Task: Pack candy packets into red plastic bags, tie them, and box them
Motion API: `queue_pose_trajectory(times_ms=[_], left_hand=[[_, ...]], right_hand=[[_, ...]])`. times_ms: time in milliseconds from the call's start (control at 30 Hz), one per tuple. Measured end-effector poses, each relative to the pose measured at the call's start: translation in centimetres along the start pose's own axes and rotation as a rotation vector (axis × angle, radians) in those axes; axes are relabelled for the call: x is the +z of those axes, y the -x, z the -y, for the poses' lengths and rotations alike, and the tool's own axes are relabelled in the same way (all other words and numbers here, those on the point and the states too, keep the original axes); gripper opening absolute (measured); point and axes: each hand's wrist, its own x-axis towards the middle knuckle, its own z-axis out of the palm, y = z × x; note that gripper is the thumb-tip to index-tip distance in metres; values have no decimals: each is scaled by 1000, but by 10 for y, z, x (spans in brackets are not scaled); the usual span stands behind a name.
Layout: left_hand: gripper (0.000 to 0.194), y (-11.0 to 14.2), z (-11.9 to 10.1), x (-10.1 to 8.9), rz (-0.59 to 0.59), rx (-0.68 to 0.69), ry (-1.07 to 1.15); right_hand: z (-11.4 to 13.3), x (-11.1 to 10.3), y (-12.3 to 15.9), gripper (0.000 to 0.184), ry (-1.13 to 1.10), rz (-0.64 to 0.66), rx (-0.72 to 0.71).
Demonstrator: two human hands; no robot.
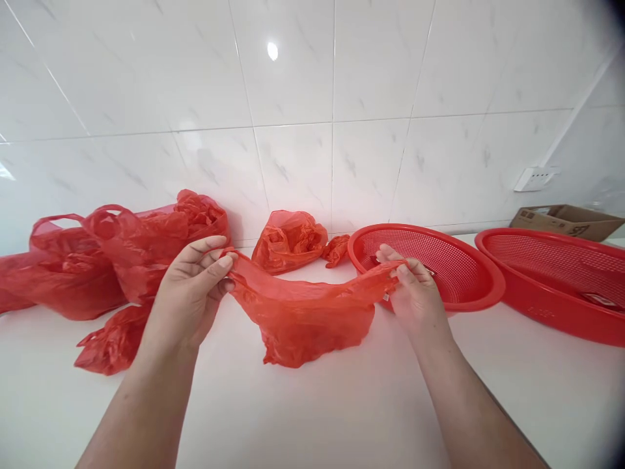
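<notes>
Stretched between my two hands is a thin red plastic bag (312,319), its top edge sagging in the middle and its crumpled bottom close to the white table. My left hand (193,286) pinches one upper corner between thumb and fingers. At the opposite corner, my right hand (415,286) grips the bag in the same way, in front of a red plastic colander (439,260). Whatever the bag may contain cannot be made out.
Several bulging red bags (146,241) crowd the left side, with a small knotted red bag (114,342) before them. Against the tiled wall rests another red bag (288,241). A second red basket (547,306) and a cardboard box (569,221) stand at right.
</notes>
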Motion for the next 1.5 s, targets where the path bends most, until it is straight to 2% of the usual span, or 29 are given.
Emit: queue_pose_trajectory(times_ms=[133, 267, 333, 400, 467, 567, 667, 733, 800, 867, 933, 1033, 1100, 1200, 1333, 1400, 1500], left_hand=[[32, 6, -8, 22, 142, 7, 95], [28, 5, -15, 50, 124, 154, 111], [29, 4, -18, 62, 138, 212, 108], [32, 7, -20, 69, 236, 220, 43], [38, 14, -18, 73, 423, 179, -66], [44, 29, -12, 78, 674, 127, -207], [33, 41, -3, 86, 759, 141, -262], [25, 45, 3, 92, 766, 144, -256], [22, 46, 10, 95, 689, 175, -255], [20, 46, 17, 92, 541, 279, -292], [19, 46, 27, 86, 480, 427, -361], [29, 48, 46, 77, 635, 567, -518], [22, 49, 59, 72, 695, 586, -606], [15, 50, 74, 68, 615, 490, -651], [13, 49, 87, 66, 414, 192, -536], [12, 51, 93, 64, 404, 71, -418], [13, 56, 102, 63, 441, -104, -323]], right_hand=[[-2, 1, 1, 34, -93, 2, 145], [-5, 2, 2, 50, -153, 99, 279], [-3, 4, 3, 48, -210, 138, 293], [-1, 7, 6, 40, -276, 169, 291], [2, 12, 10, 35, -297, 242, 310], [4, 19, 21, 45, -200, 401, 354], [0, 29, 35, 49, -82, 611, 388], [-5, 37, 42, 36, -51, 702, 414], [-10, 44, 46, 29, -44, 666, 458], [-14, 49, 45, 31, -39, 530, 512], [-17, 51, 42, 33, -33, 390, 537], [-21, 48, 37, 34, -43, 285, 534], [-25, 46, 36, 34, -48, 307, 535], [-31, 43, 36, 35, -48, 437, 518], [-29, 40, 37, 48, -113, 566, 495], [-26, 40, 37, 50, -70, 634, 487], [-24, 40, 37, 29, 149, 685, 372]])
